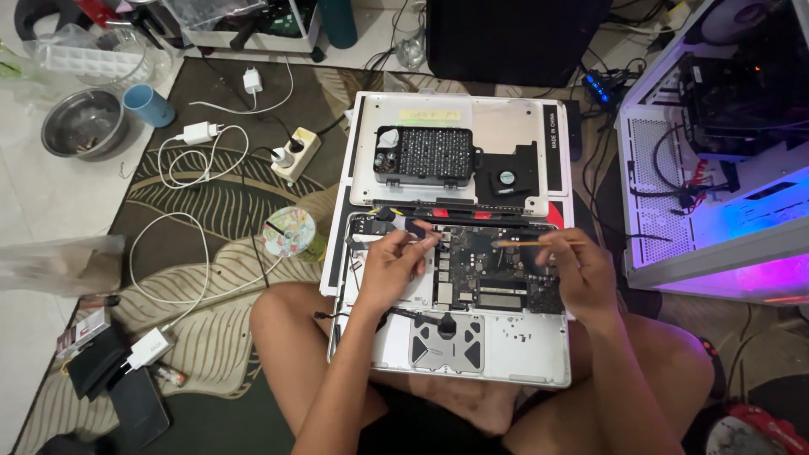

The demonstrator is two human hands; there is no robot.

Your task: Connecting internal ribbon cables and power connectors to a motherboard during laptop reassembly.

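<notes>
1. Steel shows first at the far left: a round metal bowl sits on the pale floor, with a light blue cup lying on its side just beside it on the patterned rug.
2. White chargers and looped cables are spread over the rug, near a small cream power strip.
3. A round lidded cup with a colourful top stands just left of the laptop.
4. An opened silver laptop rests on the person's bare crossed legs, its underside up, so the dark circuit board and the trackpad's back show.
5. Its removed bottom cover lies just beyond it, carrying a dark tray of screwdriver bits and a black fan.
6. The left hand is curled over the left part of the board, fingers pinched around a small dark piece near the upper edge; what it is I cannot tell.
7. The right hand is closed around a thin orange-tipped tool, whose tip points left onto the upper board.
8. At the far right a white open computer case stands on the floor, glowing blue and purple inside.
</notes>
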